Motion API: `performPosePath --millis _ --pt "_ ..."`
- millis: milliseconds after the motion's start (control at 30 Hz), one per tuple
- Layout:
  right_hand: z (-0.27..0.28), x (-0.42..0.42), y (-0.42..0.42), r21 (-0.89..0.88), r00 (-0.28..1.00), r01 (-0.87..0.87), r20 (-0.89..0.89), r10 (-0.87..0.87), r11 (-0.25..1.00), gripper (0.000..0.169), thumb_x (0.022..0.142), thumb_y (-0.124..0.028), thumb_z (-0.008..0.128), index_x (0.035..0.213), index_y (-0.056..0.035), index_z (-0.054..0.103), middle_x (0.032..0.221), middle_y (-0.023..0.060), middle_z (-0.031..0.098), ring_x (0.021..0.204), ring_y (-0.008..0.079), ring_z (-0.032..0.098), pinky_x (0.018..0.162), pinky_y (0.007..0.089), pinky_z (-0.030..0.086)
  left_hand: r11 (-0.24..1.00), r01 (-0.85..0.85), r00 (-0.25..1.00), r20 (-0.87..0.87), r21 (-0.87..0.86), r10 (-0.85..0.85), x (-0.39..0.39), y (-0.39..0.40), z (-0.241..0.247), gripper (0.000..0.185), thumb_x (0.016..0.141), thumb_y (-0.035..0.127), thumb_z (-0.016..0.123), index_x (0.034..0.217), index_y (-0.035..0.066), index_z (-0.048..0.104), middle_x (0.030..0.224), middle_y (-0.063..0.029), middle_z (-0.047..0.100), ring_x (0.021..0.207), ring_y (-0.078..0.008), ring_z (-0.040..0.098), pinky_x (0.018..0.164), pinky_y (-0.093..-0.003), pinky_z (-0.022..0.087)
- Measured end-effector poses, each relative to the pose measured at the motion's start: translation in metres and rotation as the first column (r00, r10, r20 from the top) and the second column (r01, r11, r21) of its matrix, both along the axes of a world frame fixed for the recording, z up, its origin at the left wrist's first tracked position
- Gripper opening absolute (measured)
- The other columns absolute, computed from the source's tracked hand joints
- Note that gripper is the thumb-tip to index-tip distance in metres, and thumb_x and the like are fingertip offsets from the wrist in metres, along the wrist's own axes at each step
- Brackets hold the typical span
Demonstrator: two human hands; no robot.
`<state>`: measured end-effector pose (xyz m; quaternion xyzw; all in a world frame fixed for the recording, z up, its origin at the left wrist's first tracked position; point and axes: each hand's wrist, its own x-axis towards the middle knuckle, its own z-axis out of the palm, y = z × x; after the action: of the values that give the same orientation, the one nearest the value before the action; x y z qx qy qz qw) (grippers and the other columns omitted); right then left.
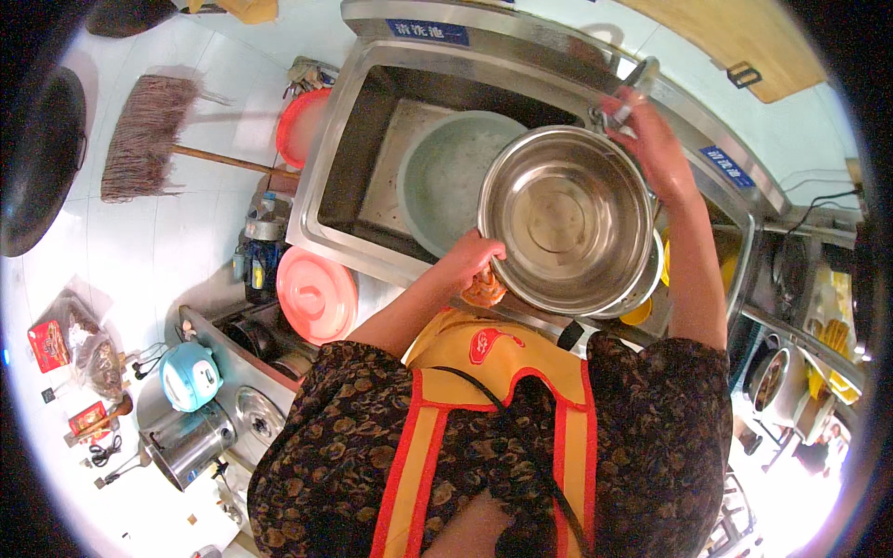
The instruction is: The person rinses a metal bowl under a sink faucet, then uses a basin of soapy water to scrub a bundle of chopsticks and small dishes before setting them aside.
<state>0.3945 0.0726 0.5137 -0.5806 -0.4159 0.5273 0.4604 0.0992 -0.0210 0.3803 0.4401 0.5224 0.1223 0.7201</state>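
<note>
A wide stainless steel bowl (558, 216) is tilted over the divider of a two-basin steel sink (335, 174), with what looks like a little water in its bottom. My left hand (471, 258) grips its near left rim. Against that hand hangs an orange scrubbing mesh or cloth (483, 287), partly hidden by the fingers. At the sink's back, my right hand (652, 150) is closed around the metal faucet (614, 115); the fingers are blurred. Below the bowl in the left basin sits a pale green tub (446, 181) of cloudy, foamy water, partly covered by the bowl.
The right basin holds a white colander (652, 268) and yellow containers (637, 312). To the left are a pink lidded bucket (317, 294), a red basin (305, 129) and a mop (150, 139). Pots (774, 380) stand on a rack to the right.
</note>
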Motion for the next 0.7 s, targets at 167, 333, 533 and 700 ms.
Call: performPosePath --millis 167,333,533,700 --pt "-0.086 0.064 0.031 0.000 0.761 -0.163 0.636 0.126 0.987 0.056 0.085 -0.035 0.056 0.128 -0.0021 0.043 0.117 0.0200 0.056 0.105 0.0311 0.054 0.093 0.0379 0.040 0.995 -0.039 0.999 0.003 0.090 0.039 0.007 0.002 0.012 0.021 0.064 0.010 0.060 0.082 0.000 0.056 0.071 -0.0052 0.051 0.061 -0.0144 0.047 0.050 -0.0310 0.037" --pt "-0.142 0.061 0.049 -0.139 0.690 -0.172 0.690 0.220 0.975 0.051 0.085 -0.036 0.055 0.123 -0.0028 0.048 0.119 0.0233 0.054 0.112 0.0344 0.051 0.093 0.0422 0.039 0.997 0.054 0.998 -0.038 0.048 -0.052 0.003 0.004 0.028 0.019 0.067 0.012 0.059 0.082 0.000 0.058 0.068 -0.0077 0.054 0.062 -0.0172 0.052 0.053 -0.0320 0.040" --pt "-0.140 0.055 0.050 -0.191 0.782 -0.205 0.557 0.278 0.960 0.045 0.089 -0.040 0.047 0.112 -0.0016 0.056 0.116 0.0223 0.056 0.109 0.0337 0.053 0.093 0.0410 0.040 0.993 0.002 0.997 -0.080 0.119 0.008 0.006 -0.001 -0.007 0.020 0.072 0.020 0.058 0.080 0.002 0.061 0.067 -0.0121 0.057 0.061 -0.0206 0.057 0.060 -0.0337 0.046" --pt "-0.126 0.061 0.039 -0.091 0.582 -0.388 0.747 0.321 0.917 0.043 0.091 -0.038 0.045 0.111 -0.0023 0.057 0.110 0.0179 0.060 0.105 0.0310 0.055 0.090 0.0375 0.042 0.968 0.103 0.983 -0.171 0.229 -0.064 -0.005 -0.005 -0.030 0.020 0.073 0.020 0.058 0.080 0.002 0.062 0.072 -0.0112 0.060 0.067 -0.0187 0.058 0.062 -0.0319 0.047"
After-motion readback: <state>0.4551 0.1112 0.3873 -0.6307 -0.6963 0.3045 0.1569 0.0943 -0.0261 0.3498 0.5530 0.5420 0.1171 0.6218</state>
